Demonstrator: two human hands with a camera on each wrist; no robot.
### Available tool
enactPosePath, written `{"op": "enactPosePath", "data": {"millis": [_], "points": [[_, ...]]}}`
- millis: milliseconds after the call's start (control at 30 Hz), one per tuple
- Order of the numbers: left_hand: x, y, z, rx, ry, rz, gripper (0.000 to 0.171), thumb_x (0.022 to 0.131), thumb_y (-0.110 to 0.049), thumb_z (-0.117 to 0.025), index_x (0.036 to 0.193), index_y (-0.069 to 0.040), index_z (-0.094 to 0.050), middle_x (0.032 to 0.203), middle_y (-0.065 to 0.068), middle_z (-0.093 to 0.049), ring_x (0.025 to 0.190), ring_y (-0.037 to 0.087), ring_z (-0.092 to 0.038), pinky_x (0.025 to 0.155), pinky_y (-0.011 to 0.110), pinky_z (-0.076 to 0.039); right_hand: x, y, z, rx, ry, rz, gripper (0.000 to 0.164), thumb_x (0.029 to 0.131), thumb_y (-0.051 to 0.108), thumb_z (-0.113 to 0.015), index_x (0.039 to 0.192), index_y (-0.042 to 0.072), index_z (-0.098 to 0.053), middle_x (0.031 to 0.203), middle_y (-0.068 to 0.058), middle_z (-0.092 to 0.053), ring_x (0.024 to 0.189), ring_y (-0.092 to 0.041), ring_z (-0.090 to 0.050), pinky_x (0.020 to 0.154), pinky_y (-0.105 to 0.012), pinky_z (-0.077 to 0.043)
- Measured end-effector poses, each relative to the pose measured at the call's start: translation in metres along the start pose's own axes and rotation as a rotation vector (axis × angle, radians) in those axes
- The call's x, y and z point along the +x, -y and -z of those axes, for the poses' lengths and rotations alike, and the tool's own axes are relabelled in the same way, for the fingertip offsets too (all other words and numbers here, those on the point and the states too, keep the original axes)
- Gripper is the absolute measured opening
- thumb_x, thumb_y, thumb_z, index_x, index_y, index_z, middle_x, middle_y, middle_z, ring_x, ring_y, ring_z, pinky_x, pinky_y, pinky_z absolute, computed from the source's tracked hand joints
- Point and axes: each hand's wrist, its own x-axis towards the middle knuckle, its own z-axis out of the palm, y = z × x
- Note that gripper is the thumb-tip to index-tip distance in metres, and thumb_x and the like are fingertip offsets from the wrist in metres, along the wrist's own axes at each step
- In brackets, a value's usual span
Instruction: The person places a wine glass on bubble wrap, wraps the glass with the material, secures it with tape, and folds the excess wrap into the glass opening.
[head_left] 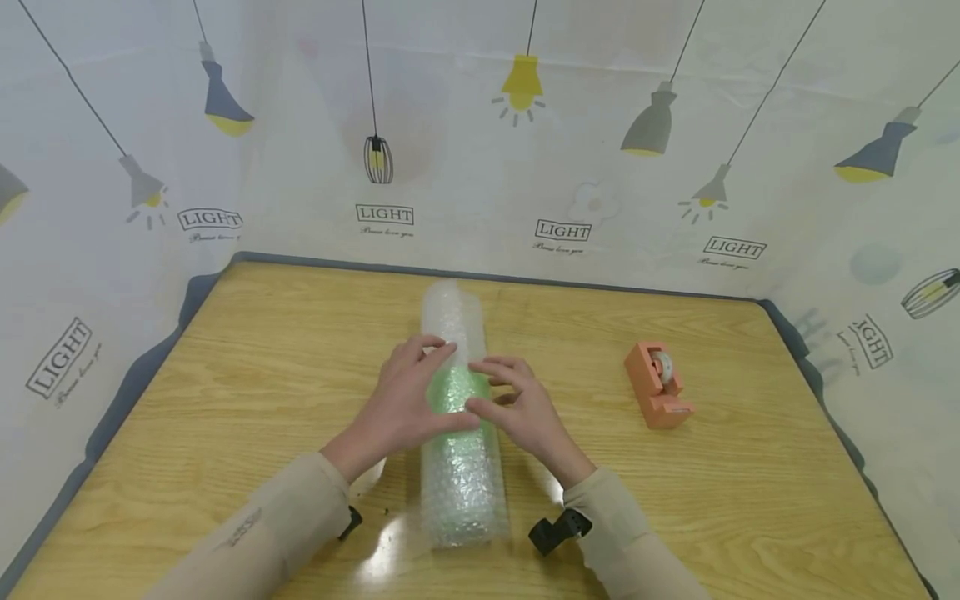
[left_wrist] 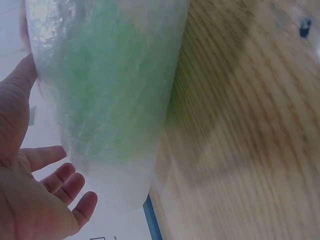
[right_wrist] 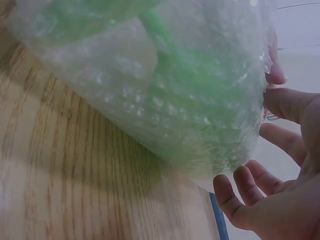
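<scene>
A long roll of clear bubble wrap (head_left: 461, 492) lies lengthwise on the table, wound around something green (right_wrist: 195, 80) whose shape shows only blurred through the layers. My left hand (head_left: 405, 396) is at the roll's left side, thumb and index finger spread over its top. From the right, my right hand (head_left: 528, 408) touches the upper surface with thumb and fingertips, its fingers slightly bent. In the left wrist view the left fingers (left_wrist: 47, 157) are loosely extended at the wrap's edge. Right fingertips rest lightly along the wrap (right_wrist: 135, 100) in the right wrist view.
An orange tape dispenser (head_left: 658, 387) with a roll of tape (head_left: 663, 367) stands on the wooden table (head_left: 285, 333) to the right of the bundle. A lamp-patterned cloth backdrop (head_left: 465, 150) rises around the table's back and sides.
</scene>
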Motion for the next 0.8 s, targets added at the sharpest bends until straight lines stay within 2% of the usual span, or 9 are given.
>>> {"op": "enactPosePath", "data": {"millis": [133,300,567,800], "points": [[0.002,0.004,-0.003,0.019,-0.012,-0.023,0.102,0.075,-0.059,-0.087,0.154,-0.010,-0.048,0.153,0.012,-0.043,0.128,0.032,-0.046,0.110,0.057,-0.039,0.000,0.000,-0.001,-0.007,-0.012,-0.004,0.045,0.097,0.016,-0.073,0.140,0.008,-0.064,0.149,-0.019,-0.047,0.127,-0.038,-0.054,0.100,-0.052,-0.054],[0.003,0.007,-0.006,0.041,-0.008,-0.035,0.098,0.075,-0.060,-0.087,0.154,-0.015,-0.050,0.151,0.011,-0.045,0.122,0.030,-0.049,0.107,0.057,-0.040,0.000,0.000,-0.001,-0.012,-0.022,-0.011,0.044,0.096,0.014,-0.073,0.139,0.008,-0.065,0.149,-0.018,-0.048,0.126,-0.039,-0.055,0.100,-0.051,-0.054],[0.002,0.010,-0.009,0.048,-0.001,-0.030,0.097,0.073,-0.061,-0.087,0.153,-0.016,-0.051,0.152,0.011,-0.045,0.122,0.029,-0.050,0.107,0.056,-0.042,0.000,-0.004,0.004,-0.013,-0.045,0.011,0.038,0.095,0.010,-0.072,0.132,0.002,-0.068,0.144,-0.019,-0.055,0.122,-0.043,-0.058,0.098,-0.052,-0.056],[0.002,0.012,-0.014,0.029,-0.008,-0.036,0.099,0.072,-0.059,-0.089,0.153,-0.017,-0.051,0.153,0.011,-0.044,0.123,0.029,-0.051,0.109,0.058,-0.041,-0.002,-0.007,0.010,0.009,-0.061,-0.004,0.035,0.096,0.009,-0.070,0.130,0.001,-0.068,0.139,-0.017,-0.060,0.121,-0.042,-0.060,0.099,-0.053,-0.055]]}}
